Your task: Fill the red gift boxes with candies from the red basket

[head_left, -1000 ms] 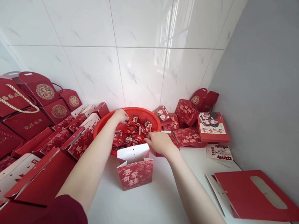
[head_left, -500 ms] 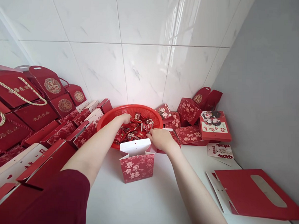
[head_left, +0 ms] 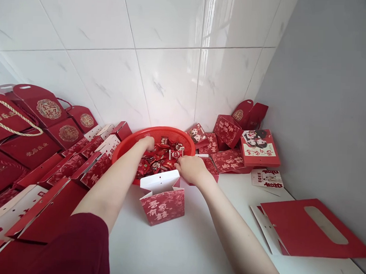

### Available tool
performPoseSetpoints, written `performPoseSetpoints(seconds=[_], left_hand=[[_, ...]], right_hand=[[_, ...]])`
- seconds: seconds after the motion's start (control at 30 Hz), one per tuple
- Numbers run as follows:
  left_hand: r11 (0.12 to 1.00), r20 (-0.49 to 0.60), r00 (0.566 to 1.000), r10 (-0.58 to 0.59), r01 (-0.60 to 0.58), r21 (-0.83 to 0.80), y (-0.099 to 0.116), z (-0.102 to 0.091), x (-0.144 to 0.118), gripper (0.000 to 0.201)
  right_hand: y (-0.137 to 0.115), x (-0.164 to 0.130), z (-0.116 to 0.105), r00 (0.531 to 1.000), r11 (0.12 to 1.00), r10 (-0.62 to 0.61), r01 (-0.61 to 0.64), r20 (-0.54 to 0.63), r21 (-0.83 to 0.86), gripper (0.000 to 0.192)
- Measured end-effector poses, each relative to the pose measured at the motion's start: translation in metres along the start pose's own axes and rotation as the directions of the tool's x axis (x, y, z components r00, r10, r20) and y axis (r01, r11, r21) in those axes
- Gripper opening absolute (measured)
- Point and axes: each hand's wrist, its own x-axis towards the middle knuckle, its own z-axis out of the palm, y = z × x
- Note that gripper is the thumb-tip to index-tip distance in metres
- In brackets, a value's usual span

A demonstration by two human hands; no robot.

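Observation:
A round red mesh basket (head_left: 159,132) stands against the tiled wall, filled with several red-wrapped candies (head_left: 162,160). My left hand (head_left: 146,143) reaches into the basket with its fingers curled down among the candies; whether it grips any is hidden. My right hand (head_left: 190,168) rests at the basket's front right rim, fingers bent over the candies. Just in front of the basket stands a small open red gift box (head_left: 163,196) with a white flap raised, between my two forearms.
Rows of open red gift boxes (head_left: 87,161) and larger red bags with rope handles (head_left: 16,121) fill the left. More red boxes (head_left: 259,148) crowd the right corner. A flat red bag (head_left: 306,229) and a small card (head_left: 266,179) lie on the white counter (head_left: 196,246).
Both hands stay in the basket with small finger shifts. The view has swung a little, left and back.

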Motion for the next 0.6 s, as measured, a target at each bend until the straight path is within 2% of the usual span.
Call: performPoseSetpoints(seconds=[0.1,0.2,0.3,0.4,0.5,0.6], left_hand=[[0.999,-0.036,0.999,0.021,-0.022,-0.041,0.006,-0.020,-0.023,0.031],[0.983,-0.104,0.986,0.128,-0.140,-0.116,0.014,-0.025,-0.065,0.029],[0.931,-0.151,0.946,0.286,-0.311,-0.190,0.022,-0.014,-0.119,0.031],[0.872,-0.192,0.903,0.385,-0.424,-0.245,0.027,0.001,-0.169,0.033],[0.797,-0.272,0.871,0.409,-0.486,-0.359,0.028,0.012,-0.206,0.034],[0.691,-0.392,0.828,0.402,-0.555,-0.463,0.030,0.018,-0.225,0.029]], right_hand=[[0.000,-0.001,0.001,1.000,1.000,0.004,-0.004,-0.006,0.005,0.039],[0.000,0.000,0.001,1.000,1.000,0.004,-0.003,-0.007,0.015,0.038],[0.001,-0.001,0.000,1.000,0.999,-0.005,0.005,-0.002,0.036,0.038],[0.005,-0.008,-0.006,0.999,0.996,-0.036,0.034,0.017,0.086,0.033],[0.009,-0.025,-0.021,0.995,0.984,-0.096,0.094,0.007,0.153,0.030],[0.007,-0.045,-0.039,0.966,0.912,-0.230,0.256,-0.115,0.320,0.037]])
